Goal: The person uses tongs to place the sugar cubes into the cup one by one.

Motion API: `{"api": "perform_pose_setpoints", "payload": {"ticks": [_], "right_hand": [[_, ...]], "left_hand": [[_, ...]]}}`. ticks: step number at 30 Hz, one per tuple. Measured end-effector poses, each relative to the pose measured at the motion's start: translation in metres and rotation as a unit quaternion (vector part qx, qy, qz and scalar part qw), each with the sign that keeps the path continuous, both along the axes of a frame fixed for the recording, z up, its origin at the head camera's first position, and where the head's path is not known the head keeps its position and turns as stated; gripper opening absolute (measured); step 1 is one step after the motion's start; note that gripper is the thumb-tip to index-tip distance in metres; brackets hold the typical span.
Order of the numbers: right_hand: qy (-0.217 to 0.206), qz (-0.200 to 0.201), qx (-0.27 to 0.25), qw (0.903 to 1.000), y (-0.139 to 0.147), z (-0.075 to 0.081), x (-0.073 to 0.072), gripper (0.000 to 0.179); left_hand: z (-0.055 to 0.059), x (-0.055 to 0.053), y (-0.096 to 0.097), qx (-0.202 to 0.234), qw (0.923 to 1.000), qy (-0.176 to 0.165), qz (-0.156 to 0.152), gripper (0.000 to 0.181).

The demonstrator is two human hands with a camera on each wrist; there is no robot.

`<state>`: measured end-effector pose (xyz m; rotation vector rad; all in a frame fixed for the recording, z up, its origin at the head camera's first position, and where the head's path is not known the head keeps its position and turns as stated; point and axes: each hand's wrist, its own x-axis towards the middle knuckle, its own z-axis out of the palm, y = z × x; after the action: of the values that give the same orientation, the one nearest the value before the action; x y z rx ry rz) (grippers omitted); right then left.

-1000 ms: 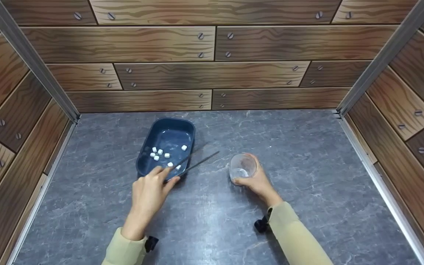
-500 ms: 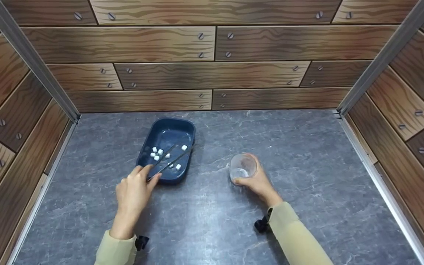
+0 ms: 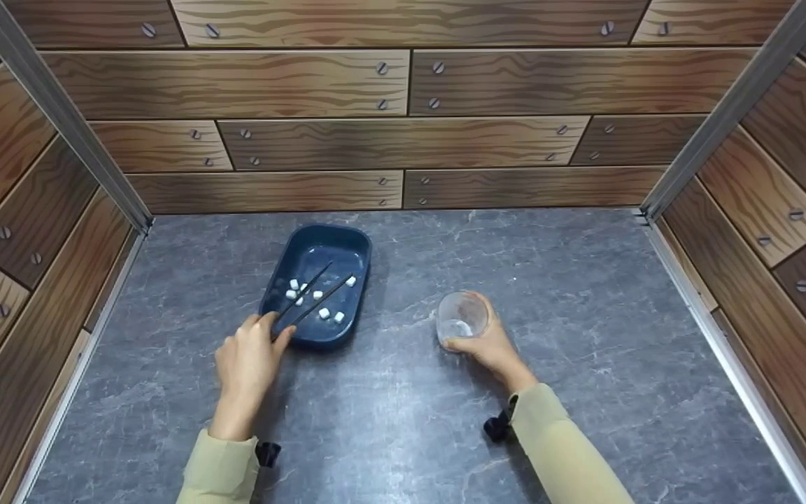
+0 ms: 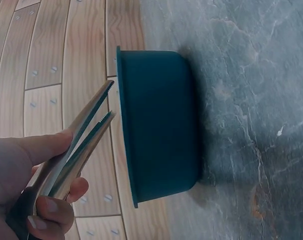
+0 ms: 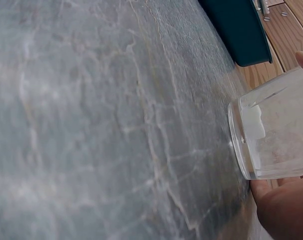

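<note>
In the head view, my left hand [image 3: 248, 357] holds metal tongs [image 3: 323, 299] with the two arms apart, over the dark blue tray [image 3: 340, 239]. The left wrist view shows the tongs' [image 4: 51, 172] toothed tips spread near the tray's [image 4: 159, 125] rim, nothing visible between them. Several small white cubes [image 3: 324, 313] lie on the tray's near half; the tongs partly cover some. To the right, my right hand [image 3: 497, 350] grips a clear cup [image 3: 460, 315] standing on the surface. Something white [image 5: 252, 122] shows at the cup's bottom in the right wrist view.
A grey marbled surface [image 3: 389, 420] lies under everything. Wood-plank walls [image 3: 403, 140] close off the back and both sides, with grey metal strips [image 3: 711, 105] at the corners. Small black devices [image 3: 496, 428] sit at both wrists.
My left hand has moved left and slightly down, bringing the tongs from across the tray's right edge to over the tray. The right hand and cup have stayed put.
</note>
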<state>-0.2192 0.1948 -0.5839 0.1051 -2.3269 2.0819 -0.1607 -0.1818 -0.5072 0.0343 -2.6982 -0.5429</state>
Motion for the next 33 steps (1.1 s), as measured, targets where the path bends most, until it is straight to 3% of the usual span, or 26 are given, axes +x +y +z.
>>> {"api": "perform_pose_setpoints", "payload": {"ticks": [13, 22, 29, 33], "right_hand": [[-0.010, -0.004, 0.010, 0.9999, -0.001, 0.004, 0.001, 0.097], [-0.016, 0.007, 0.032, 0.9993, -0.007, 0.035, 0.015, 0.094], [-0.020, -0.006, 0.021, 0.9996, -0.001, 0.006, 0.002, 0.099], [-0.021, -0.007, 0.018, 0.9996, 0.000, 0.002, 0.001, 0.099]], "left_hand": [[-0.004, -0.012, 0.004, -0.008, 0.9993, -0.037, 0.005, 0.042], [-0.004, -0.018, 0.007, -0.037, 0.9979, -0.053, -0.002, 0.039], [-0.004, -0.022, 0.011, -0.061, 0.9967, -0.053, -0.007, 0.033], [-0.004, -0.024, 0.012, -0.066, 0.9967, -0.047, -0.007, 0.029]]}}
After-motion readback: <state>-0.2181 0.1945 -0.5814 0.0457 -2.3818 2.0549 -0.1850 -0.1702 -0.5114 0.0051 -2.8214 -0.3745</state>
